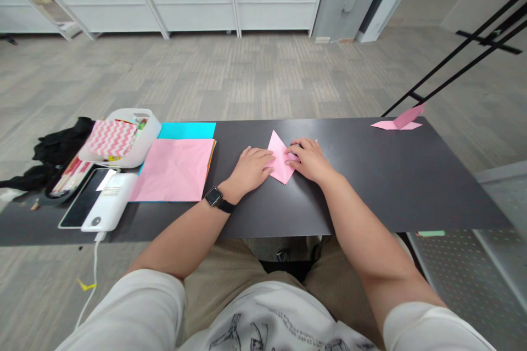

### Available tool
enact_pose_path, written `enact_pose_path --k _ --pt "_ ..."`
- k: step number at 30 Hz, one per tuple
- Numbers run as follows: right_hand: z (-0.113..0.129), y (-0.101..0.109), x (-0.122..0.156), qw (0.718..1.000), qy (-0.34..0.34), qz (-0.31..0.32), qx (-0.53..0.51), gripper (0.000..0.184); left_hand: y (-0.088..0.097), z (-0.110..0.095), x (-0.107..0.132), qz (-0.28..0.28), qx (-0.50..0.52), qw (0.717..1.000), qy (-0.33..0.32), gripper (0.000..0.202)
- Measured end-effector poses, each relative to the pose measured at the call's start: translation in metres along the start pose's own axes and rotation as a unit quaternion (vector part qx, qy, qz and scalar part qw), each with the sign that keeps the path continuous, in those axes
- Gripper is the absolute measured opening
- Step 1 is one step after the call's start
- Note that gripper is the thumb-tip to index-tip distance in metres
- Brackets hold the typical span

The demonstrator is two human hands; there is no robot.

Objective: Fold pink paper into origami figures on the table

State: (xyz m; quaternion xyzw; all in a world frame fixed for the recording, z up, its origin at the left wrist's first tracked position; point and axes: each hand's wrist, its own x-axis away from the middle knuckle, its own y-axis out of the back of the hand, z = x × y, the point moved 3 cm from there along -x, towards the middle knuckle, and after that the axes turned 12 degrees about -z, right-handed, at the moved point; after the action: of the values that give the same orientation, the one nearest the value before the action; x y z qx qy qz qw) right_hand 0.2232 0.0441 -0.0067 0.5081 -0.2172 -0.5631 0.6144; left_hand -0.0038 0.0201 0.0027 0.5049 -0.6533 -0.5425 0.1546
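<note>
A folded pink paper [280, 165] with a pointed top lies on the dark table [370, 186] in front of me. My left hand [251, 167] rests flat on its left edge, fingers stretched out over the table. My right hand [309, 159] presses on the paper's right side, fingers bent and together on the fold. A black watch [214, 196] sits on my left wrist.
A stack of pink and cyan sheets [175, 167] lies to the left. Further left are a white basket [123, 137] with patterned paper, a phone [84, 197], a white power bank [110, 201] and black cloth [57, 145]. A folded pink piece [398, 122] sits at the far right.
</note>
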Motion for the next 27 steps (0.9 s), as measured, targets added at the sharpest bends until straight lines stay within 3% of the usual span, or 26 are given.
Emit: enact_pose_path --k 5,14,19,27 --pt "-0.005 0.006 0.002 0.998 0.016 0.056 0.006 0.050 0.003 -0.006 0.004 -0.003 -0.006 1.000 0.013 0.049" --pt "-0.006 0.004 0.006 0.995 0.022 0.099 0.019 0.076 0.001 -0.017 0.008 -0.012 -0.005 1.000 0.005 0.069" --pt "-0.006 0.005 0.006 0.994 0.020 0.106 0.012 0.078 0.006 -0.017 0.005 -0.010 0.056 0.997 -0.061 0.056" --pt "-0.006 0.008 0.005 0.994 0.014 0.112 0.001 0.078 0.009 0.004 0.003 -0.006 0.081 0.995 -0.066 0.029"
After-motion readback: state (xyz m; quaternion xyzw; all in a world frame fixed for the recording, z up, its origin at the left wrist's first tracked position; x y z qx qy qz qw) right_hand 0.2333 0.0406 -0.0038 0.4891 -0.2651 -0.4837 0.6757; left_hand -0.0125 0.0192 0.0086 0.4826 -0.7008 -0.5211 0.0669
